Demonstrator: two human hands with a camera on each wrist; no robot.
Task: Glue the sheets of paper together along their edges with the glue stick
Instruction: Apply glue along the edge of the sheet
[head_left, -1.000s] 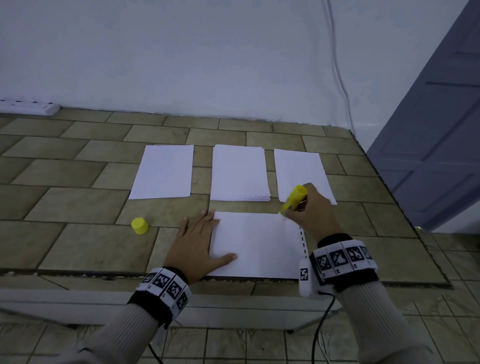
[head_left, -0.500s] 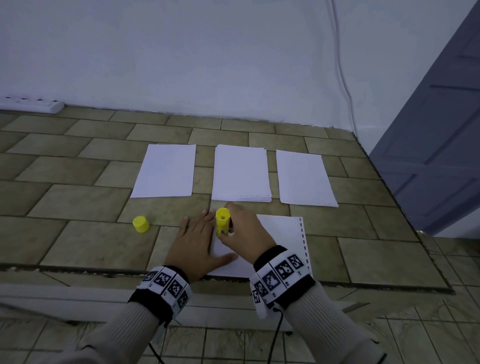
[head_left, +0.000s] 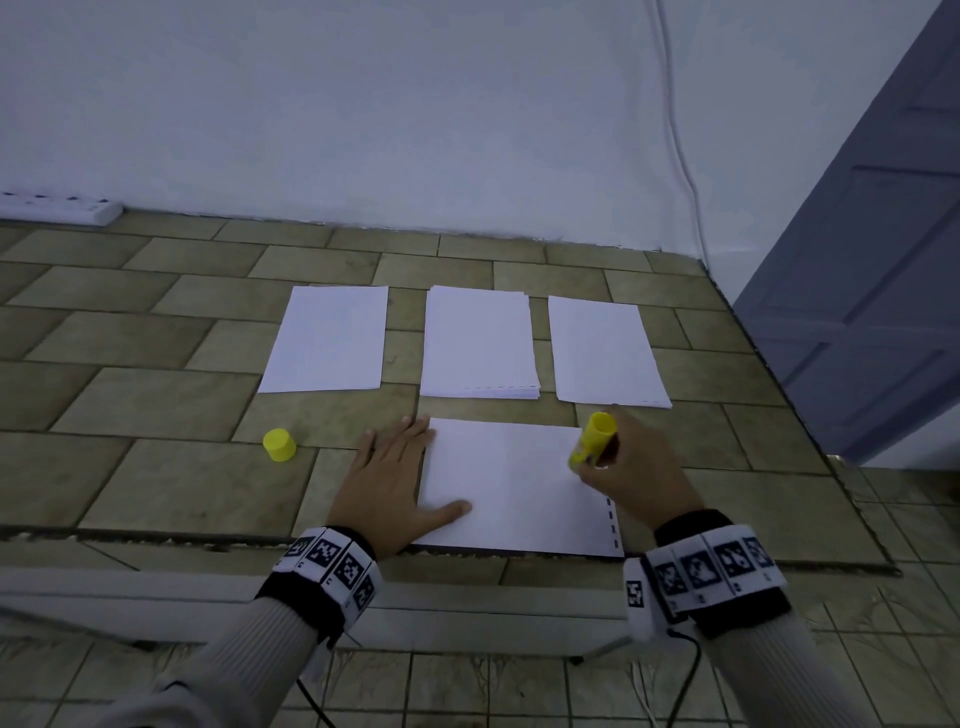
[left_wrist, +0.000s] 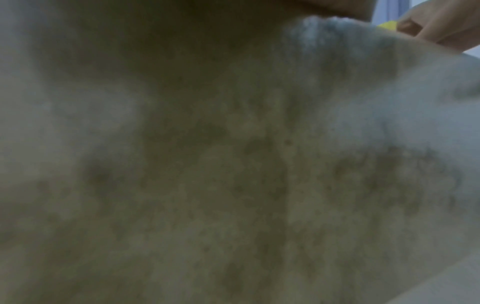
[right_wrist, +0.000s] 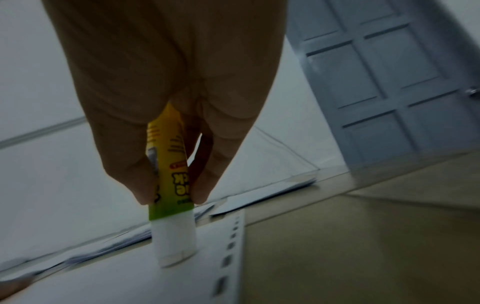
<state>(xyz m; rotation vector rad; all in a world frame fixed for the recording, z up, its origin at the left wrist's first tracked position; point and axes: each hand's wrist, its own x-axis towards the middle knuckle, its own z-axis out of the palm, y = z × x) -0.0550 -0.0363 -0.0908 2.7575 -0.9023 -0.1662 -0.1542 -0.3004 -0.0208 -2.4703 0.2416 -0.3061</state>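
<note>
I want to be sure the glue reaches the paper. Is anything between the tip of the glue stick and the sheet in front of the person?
Nothing visible: the yellow glue stick in the right hand has its white tip on the near white paper sheet. Its round yellow cap lies off to the left.

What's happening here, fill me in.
A person is gluing paper. The right hand grips an uncapped yellow glue stick, its tip pressed on the near sheet beside the perforated right edge. The left hand lies flat, holding down that sheet's left edge. The yellow cap stands on the tiles to the left. Three more lots of paper lie behind.
</note>
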